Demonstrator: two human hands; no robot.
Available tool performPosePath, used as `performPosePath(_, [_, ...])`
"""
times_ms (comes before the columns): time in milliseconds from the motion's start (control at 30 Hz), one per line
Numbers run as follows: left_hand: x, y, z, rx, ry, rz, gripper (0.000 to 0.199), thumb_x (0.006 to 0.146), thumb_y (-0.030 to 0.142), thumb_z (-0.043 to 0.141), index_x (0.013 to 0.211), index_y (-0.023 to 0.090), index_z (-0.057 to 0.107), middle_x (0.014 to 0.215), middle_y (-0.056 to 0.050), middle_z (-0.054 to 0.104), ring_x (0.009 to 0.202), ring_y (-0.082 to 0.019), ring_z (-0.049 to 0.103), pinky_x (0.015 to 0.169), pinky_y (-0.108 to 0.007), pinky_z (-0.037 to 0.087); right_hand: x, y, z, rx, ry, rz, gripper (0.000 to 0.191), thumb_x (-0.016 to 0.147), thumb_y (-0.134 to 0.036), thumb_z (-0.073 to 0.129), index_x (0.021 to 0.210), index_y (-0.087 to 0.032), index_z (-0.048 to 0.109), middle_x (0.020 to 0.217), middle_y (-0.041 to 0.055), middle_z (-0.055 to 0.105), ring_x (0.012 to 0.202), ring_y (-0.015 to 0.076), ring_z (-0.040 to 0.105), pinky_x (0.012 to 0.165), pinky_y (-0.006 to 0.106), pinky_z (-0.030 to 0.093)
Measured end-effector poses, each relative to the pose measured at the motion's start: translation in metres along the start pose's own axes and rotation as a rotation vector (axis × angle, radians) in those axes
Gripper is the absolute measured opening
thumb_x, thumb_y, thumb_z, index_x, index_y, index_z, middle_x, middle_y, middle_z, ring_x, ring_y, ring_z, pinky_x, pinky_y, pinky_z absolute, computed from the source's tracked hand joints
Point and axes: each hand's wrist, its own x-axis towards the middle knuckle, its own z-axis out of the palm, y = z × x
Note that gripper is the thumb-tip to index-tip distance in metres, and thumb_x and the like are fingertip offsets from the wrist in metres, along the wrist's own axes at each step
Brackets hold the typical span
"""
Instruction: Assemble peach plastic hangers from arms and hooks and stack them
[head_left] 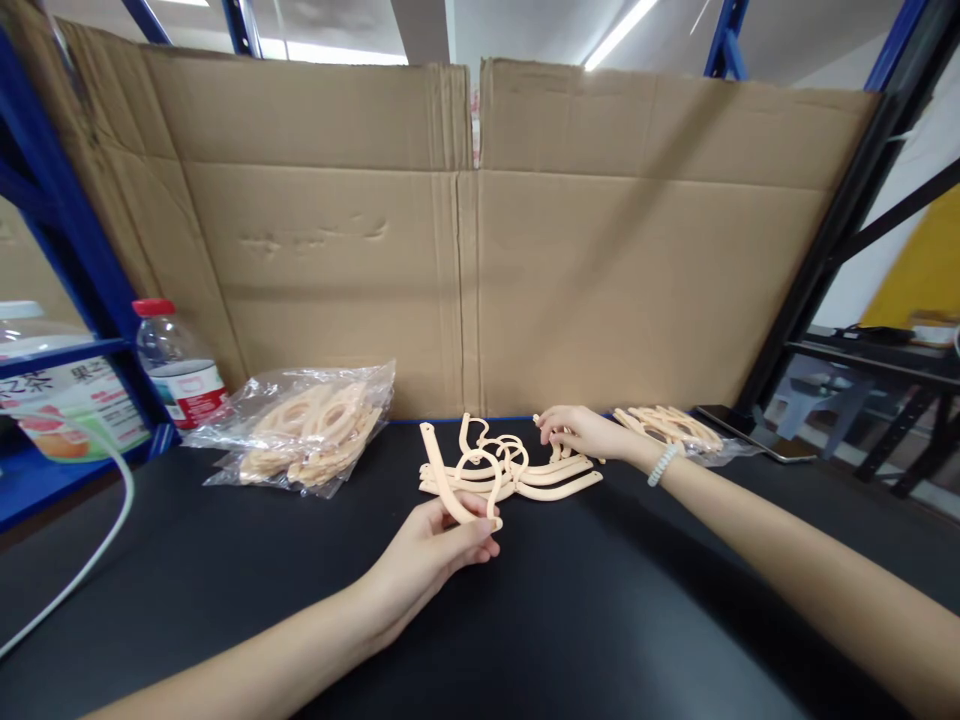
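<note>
My left hand is closed around a cream plastic hanger part, a curved arm with a round hook, tilted upward above the black table. Just beyond it lies a loose pile of similar cream hanger parts, arms and hooks overlapping. At the pile's back right, my right hand has its fingers bent down around a cream hanger part, mostly hidden by the hand. A beaded bracelet circles the right wrist.
A clear plastic bag of cream hanger parts lies at left; another bagged bundle is at right beside a dark phone. A red-capped bottle and white cable are left. Cardboard panels wall the black table's back.
</note>
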Motion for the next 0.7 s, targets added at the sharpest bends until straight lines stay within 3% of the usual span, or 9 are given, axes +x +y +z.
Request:
performPosePath(133, [0.000,-0.001,0.000,0.013,-0.007,0.004,0.021,0.070,0.024,0.083,0.079,0.014,0.067,0.076,0.001,0.063,0.068,-0.009,0.062,0.069,-0.020,0.049,-0.003,0.003,-0.004,0.012,-0.057,-0.035,0.021,0.077,-0.008,0.064,0.093,-0.018,0.074,0.103,0.0087,0.068,0.098,0.0216,0.061,0.088,0.034,0.047])
performPosePath(233, [0.002,-0.004,-0.003,0.005,-0.010,0.015,0.022,0.070,0.025,0.083,0.079,0.014,0.066,0.077,0.001,0.063,0.068,-0.010,0.063,0.069,-0.021,0.049,0.000,0.002,-0.005,0.030,-0.087,-0.053,0.011,0.074,-0.012,0.070,0.081,-0.019,0.075,0.094,0.0070,0.069,0.093,0.0221,0.062,0.087,0.034,0.047])
performPosePath(400, [0.004,-0.006,-0.007,0.005,-0.011,-0.002,0.025,0.068,0.026,0.084,0.080,0.014,0.066,0.079,0.000,0.064,0.069,-0.010,0.063,0.069,-0.021,0.050,0.005,-0.001,0.002,0.097,-0.028,-0.069,0.007,0.071,-0.014,0.073,0.067,-0.020,0.071,0.083,0.0043,0.068,0.086,0.0212,0.062,0.084,0.033,0.047])
performPosePath(500, [0.004,-0.004,-0.007,0.004,-0.018,-0.002,0.023,0.069,0.025,0.084,0.080,0.014,0.066,0.078,0.000,0.064,0.069,-0.010,0.063,0.070,-0.021,0.050,0.005,-0.004,0.005,0.162,0.127,-0.046,0.007,0.079,-0.020,0.067,0.071,-0.020,0.067,0.084,0.0048,0.066,0.081,0.0194,0.060,0.080,0.033,0.047])
performPosePath(633, [0.004,-0.002,-0.005,-0.013,-0.022,-0.013,0.024,0.068,0.024,0.085,0.079,0.014,0.066,0.077,0.001,0.063,0.069,-0.010,0.063,0.070,-0.021,0.050,-0.001,-0.015,0.000,0.265,0.457,0.040,0.016,0.093,-0.033,0.049,0.095,-0.021,0.059,0.094,0.0071,0.059,0.080,0.0185,0.056,0.071,0.032,0.047])
performPosePath(700, [0.003,-0.001,-0.004,-0.016,-0.025,-0.016,0.025,0.066,0.025,0.086,0.079,0.013,0.067,0.078,0.001,0.064,0.069,-0.010,0.063,0.070,-0.021,0.050,-0.008,-0.029,-0.003,0.326,0.551,0.073,0.021,0.096,-0.038,0.043,0.104,-0.022,0.055,0.087,0.0041,0.057,0.071,0.0162,0.055,0.062,0.029,0.046])
